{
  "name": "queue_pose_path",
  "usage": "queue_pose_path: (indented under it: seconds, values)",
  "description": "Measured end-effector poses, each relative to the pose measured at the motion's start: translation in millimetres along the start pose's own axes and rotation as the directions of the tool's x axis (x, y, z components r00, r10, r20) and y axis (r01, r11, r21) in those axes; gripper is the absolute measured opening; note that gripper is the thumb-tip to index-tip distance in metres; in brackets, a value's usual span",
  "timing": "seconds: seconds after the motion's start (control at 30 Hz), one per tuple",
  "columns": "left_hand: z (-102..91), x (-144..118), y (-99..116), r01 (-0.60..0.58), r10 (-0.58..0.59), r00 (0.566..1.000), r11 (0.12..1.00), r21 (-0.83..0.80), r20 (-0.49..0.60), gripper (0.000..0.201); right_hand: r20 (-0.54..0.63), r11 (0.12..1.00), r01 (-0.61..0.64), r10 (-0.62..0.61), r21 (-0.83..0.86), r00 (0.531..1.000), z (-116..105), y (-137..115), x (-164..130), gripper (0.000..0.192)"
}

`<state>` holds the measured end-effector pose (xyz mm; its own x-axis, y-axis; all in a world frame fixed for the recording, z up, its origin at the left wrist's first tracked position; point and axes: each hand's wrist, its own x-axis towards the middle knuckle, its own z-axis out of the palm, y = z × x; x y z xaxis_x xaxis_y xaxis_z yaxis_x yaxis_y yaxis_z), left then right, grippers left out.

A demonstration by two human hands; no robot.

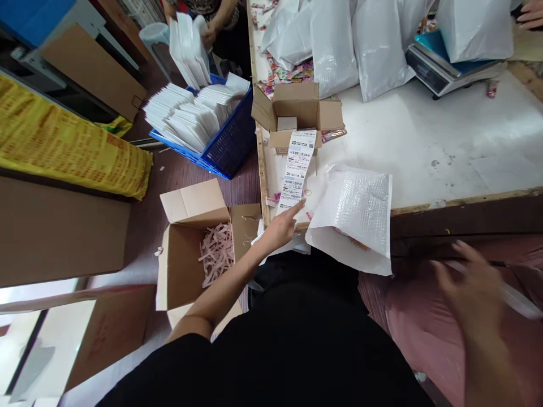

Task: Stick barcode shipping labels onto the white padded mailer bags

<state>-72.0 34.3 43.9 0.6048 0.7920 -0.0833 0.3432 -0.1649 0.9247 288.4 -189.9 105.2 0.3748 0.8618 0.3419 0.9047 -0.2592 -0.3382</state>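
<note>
The person wears a plain black top with short sleeves: the left sleeve ends above the elbow, and the forearm below it is bare. The dark fabric spreads wide across the lower middle of the view, smooth, with no print, buttons or seams to make out. The left hand is bare, with no ring, watch or bracelet visible. The right hand is bare too, blurred, with its fingers spread; the wrist shows no band

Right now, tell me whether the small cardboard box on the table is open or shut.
Open: the small cardboard box has its flaps spread outward, a strip of labels trailing from it toward the left hand.
</note>
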Motion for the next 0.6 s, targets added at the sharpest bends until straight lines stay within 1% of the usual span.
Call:
queue_pose_path:
  seconds: [0.03, 0.07, 0.1, 0.13, 0.17, 0.2, 0.23, 0.27, 0.3, 0.33, 0.37, 0.4, 0.43, 0.5, 0.53, 0.57, 0.6]
  values:
    - [-0.6, 5.7, 1.2, -0.104, 0.102, 0.994, 0.992, 0.078, 0.033, 0.061, 0.061, 0.993, 0.116, -0.117, 0.015, 0.991, 29.5, 0.9, 6.1, 0.057]
    - [0.5, 11.4, 1.6, -0.206, 0.192, 0.975, 0.971, 0.122, 0.115, 0.064, 0.138, 0.980, 0.195, -0.199, 0.042, 0.970, 55.6, 1.2, 10.5, 0.051]
    - [3.1, 16.2, 0.9, -0.288, 0.257, 0.942, 0.949, 0.130, 0.215, 0.063, 0.200, 0.961, 0.263, -0.276, 0.089, 0.940, 76.5, 1.2, 13.1, 0.043]
    - [6.7, 19.8, -1.1, -0.342, 0.295, 0.907, 0.933, 0.116, 0.299, 0.059, 0.251, 0.944, 0.297, -0.325, 0.145, 0.912, 91.7, 1.1, 14.1, 0.037]
    - [11.2, 21.8, -4.3, -0.363, 0.311, 0.884, 0.927, 0.095, 0.349, 0.052, 0.252, 0.937, 0.292, -0.334, 0.190, 0.908, 101.6, 1.0, 14.0, 0.034]
    - [16.4, 22.3, -8.1, -0.353, 0.306, 0.887, 0.932, 0.080, 0.347, 0.043, 0.209, 0.941, 0.254, -0.301, 0.223, 0.930, 107.2, 0.8, 13.2, 0.033]
    - [22.1, 21.9, -12.1, -0.309, 0.276, 0.916, 0.948, 0.075, 0.291, 0.032, 0.138, 0.951, 0.184, -0.223, 0.249, 0.965, 109.9, 0.2, 12.0, 0.034]
    - [28.0, 21.2, -15.7, -0.234, 0.216, 0.958, 0.969, 0.079, 0.190, 0.023, 0.059, 0.957, 0.083, -0.103, 0.278, 0.993, 111.1, -1.0, 10.9, 0.037]
    - [34.0, 20.8, -18.3, -0.136, 0.130, 0.989, 0.987, 0.083, 0.067, 0.023, -0.001, 0.949, -0.039, 0.041, 0.313, 0.999, 112.0, -2.9, 10.2, 0.042]
    - [39.7, 21.3, -19.7, -0.030, 0.034, 0.998, 0.997, 0.077, -0.049, 0.030, -0.020, 0.921, -0.164, 0.183, 0.354, 0.983, 113.1, -5.3, 10.0, 0.047]
    - [44.9, 23.0, -19.8, 0.064, -0.055, 0.990, 0.996, 0.063, -0.133, 0.038, 0.005, 0.875, -0.282, 0.304, 0.393, 0.953, 114.7, -7.9, 10.3, 0.050]
    - [49.2, 25.9, -18.8, 0.137, -0.127, 0.976, 0.990, 0.043, -0.175, 0.044, 0.067, 0.816, -0.387, 0.398, 0.429, 0.915, 116.9, -10.3, 11.3, 0.053]
    - [52.4, 29.8, -17.1, 0.186, -0.179, 0.967, 0.982, 0.023, -0.181, 0.046, 0.152, 0.747, -0.480, 0.466, 0.460, 0.872, 119.1, -12.0, 12.7, 0.054]
    - [55.4, 38.7, -12.4, 0.239, -0.239, 0.956, 0.971, -0.022, -0.168, 0.042, 0.337, 0.585, -0.628, 0.535, 0.513, 0.774, 122.7, -13.2, 15.8, 0.057]
    - [55.1, 42.7, -10.0, 0.264, -0.268, 0.946, 0.963, -0.045, -0.180, 0.036, 0.435, 0.501, -0.687, 0.536, 0.526, 0.723, 123.9, -13.2, 16.9, 0.058]
    - [54.0, 45.7, -7.4, 0.288, -0.297, 0.932, 0.955, -0.071, -0.209, 0.027, 0.531, 0.429, -0.733, 0.507, 0.528, 0.679, 124.7, -13.7, 17.4, 0.060]
    - [52.0, 47.6, -4.7, 0.297, -0.312, 0.917, 0.950, -0.097, -0.249, 0.017, 0.597, 0.383, -0.751, 0.457, 0.537, 0.660, 125.6, -15.5, 17.0, 0.060]
